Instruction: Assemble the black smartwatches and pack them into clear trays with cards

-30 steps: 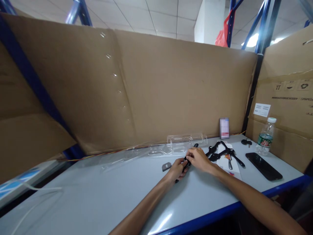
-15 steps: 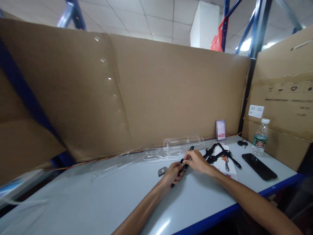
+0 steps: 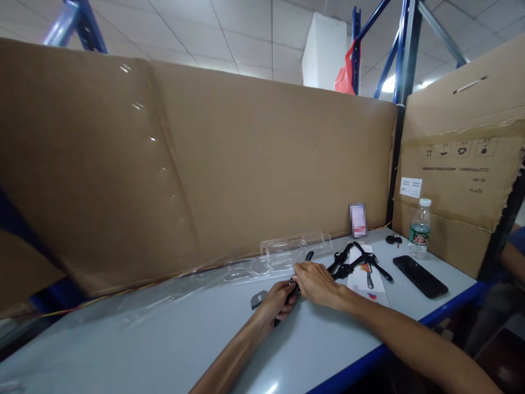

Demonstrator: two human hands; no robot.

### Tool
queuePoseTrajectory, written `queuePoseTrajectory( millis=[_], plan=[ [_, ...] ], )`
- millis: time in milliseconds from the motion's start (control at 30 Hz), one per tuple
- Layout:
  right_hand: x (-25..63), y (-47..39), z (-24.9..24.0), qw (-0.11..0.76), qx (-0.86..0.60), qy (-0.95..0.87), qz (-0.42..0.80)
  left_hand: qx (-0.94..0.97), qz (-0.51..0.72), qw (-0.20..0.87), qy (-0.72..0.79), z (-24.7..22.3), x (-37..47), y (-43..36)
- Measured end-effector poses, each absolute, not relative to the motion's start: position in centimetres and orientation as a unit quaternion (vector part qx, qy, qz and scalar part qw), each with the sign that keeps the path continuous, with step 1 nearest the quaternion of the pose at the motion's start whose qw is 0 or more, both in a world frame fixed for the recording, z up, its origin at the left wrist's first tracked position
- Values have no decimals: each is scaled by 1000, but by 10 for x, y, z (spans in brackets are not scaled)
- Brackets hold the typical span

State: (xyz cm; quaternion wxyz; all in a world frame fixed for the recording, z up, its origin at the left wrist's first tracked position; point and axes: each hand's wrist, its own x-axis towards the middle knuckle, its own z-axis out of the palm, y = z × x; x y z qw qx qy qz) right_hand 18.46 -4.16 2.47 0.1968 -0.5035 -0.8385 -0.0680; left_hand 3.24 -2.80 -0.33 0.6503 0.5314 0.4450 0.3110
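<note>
Near the middle of the grey table [image 3: 172, 339], my left hand [image 3: 279, 302] is wrapped round a long black object [image 3: 309, 256]. My right hand [image 3: 314, 280] closes over the same object just above the left one, and its fingertips are partly hidden. The object slants up to the right, one end showing past my right hand and the other below my left. A small grey flat piece [image 3: 258, 299] lies left of my left hand. Several black parts [image 3: 346, 268] and a small grey-handled tool [image 3: 370, 280] lie right of my right hand, on and beside a white paper [image 3: 379, 293].
Clear plastic packaging [image 3: 283, 254] lies along the cardboard at the back. On the right are a black phone [image 3: 420, 276], a bottle [image 3: 420, 230], keys [image 3: 394, 239] and a propped phone [image 3: 358, 220]. Part of a person [image 3: 514, 254] shows at the right edge.
The view has turned to the right, so the table things appear further left. My right hand has come closer to my left and now covers more of the black object.
</note>
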Motion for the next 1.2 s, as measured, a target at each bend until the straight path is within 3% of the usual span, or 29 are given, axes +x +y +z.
queuePoseTrajectory(
  millis=[600,933,1200],
  plan=[
    [199,-33,34,198,-384,-900,-54,541,310,640,449,1,35,-30],
    [196,-22,24,309,-466,-818,138,550,300,637,449,-1,35,-31],
    [192,-27,26,264,-477,-838,26,559,289,632,453,2,35,-33]
  ],
)
